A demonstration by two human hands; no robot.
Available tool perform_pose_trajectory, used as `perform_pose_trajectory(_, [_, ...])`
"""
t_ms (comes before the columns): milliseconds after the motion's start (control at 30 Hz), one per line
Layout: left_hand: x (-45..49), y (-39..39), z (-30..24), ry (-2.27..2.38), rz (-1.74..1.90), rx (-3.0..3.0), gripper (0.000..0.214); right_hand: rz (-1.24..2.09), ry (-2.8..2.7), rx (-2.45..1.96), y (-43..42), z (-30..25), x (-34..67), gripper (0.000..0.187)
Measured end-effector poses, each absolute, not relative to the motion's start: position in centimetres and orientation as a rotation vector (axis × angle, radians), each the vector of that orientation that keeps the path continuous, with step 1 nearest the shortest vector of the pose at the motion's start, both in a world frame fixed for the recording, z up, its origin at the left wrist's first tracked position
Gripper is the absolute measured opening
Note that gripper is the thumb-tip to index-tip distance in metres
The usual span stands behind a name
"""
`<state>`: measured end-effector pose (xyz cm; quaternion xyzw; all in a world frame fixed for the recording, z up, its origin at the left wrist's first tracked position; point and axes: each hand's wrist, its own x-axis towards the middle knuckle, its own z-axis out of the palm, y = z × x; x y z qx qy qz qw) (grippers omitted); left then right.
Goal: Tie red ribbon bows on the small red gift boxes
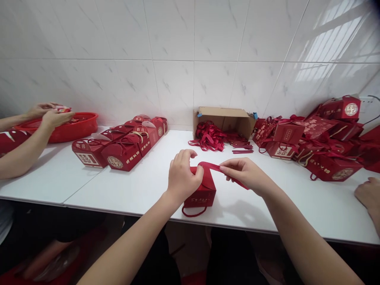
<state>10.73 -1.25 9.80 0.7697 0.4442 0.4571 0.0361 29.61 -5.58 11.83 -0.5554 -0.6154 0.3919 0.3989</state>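
A small red gift box (204, 192) with gold lettering stands on the white table near its front edge. A red cord handle (194, 213) hangs from its near side. My left hand (182, 172) is at the box's top left, fingers curled and thumb pressing where a red ribbon (209, 165) meets the lid. What lies under those fingers is partly hidden. To the right of the box, my right hand (245, 174) pinches the same ribbon between thumb and fingers, and its loose end trails below. Between the two hands the ribbon arches over the lid.
Behind the box, an open cardboard carton (224, 113) lies with red ribbons (209, 136) spilling out. Finished-looking red boxes (121, 152) stand in rows at left; more are piled (334, 166) at right. A co-worker's hands (56, 114) hold small packets over a red basin (86, 126). Another person's hand (368, 194) rests far right.
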Motion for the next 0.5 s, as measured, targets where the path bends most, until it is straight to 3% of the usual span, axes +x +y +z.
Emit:
perform_pose_trajectory(133, [10.9,-1.6,10.0,1.337,1.398,2.296,0.015,0.969,-1.590,-1.259,-4.5,10.5,27.9,0.044])
perform_pose_trajectory(300, [10.1,-1.8,10.7,1.146,1.314,2.164,0.021,0.956,-1.583,-1.106,-3.2,9.1,25.4,0.020])
perform_pose_trajectory(500, [7.4,0.4,8.9,1.285,1.217,1.853,0.026,0.916,-1.514,-1.098,-3.1,8.2,24.8,0.012])
